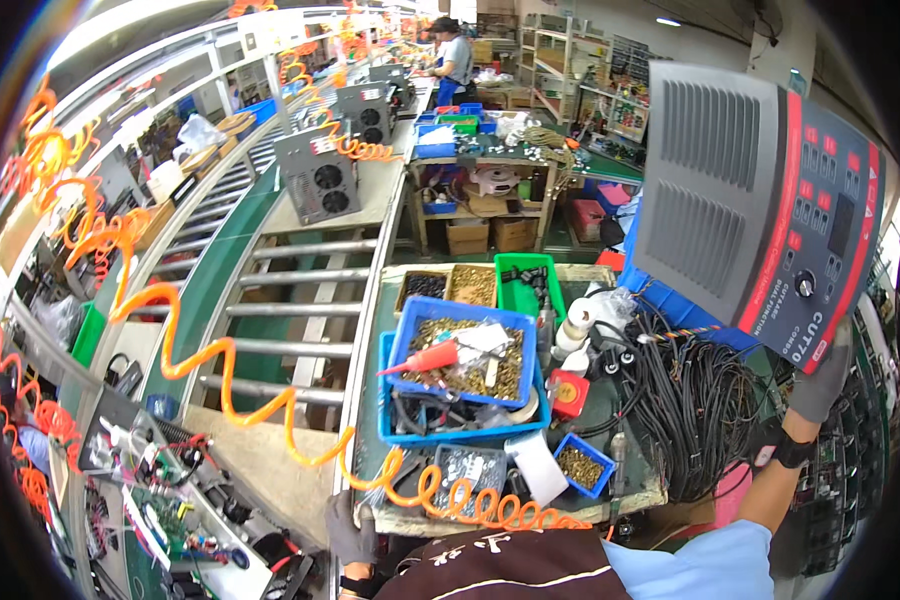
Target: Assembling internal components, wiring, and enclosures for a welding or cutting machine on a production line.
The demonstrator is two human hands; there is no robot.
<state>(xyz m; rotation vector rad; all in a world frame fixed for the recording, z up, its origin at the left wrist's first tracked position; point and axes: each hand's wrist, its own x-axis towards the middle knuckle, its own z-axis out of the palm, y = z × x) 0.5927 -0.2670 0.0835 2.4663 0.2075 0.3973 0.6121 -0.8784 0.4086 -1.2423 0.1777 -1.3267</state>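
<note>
Overhead, the gloved right hand (820, 385) grips the lower edge of a grey-and-red panel (760, 200), raised above the cables (695, 400). It looks stiff, light and broad, best held by its rim. The left hand (352, 530) rests closed on the counter (410, 520) edge.

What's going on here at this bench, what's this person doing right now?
A person at an assembly-line bench lifts a grey front panel with a red control strip up in their gloved right hand. Their gloved left hand rests at the edge of the workbench, beside a coiled orange air hose. The bench holds blue bins of screws and a bundle of black cables. Grey machine housings sit along the roller conveyor, and another worker stands farther down.
</note>
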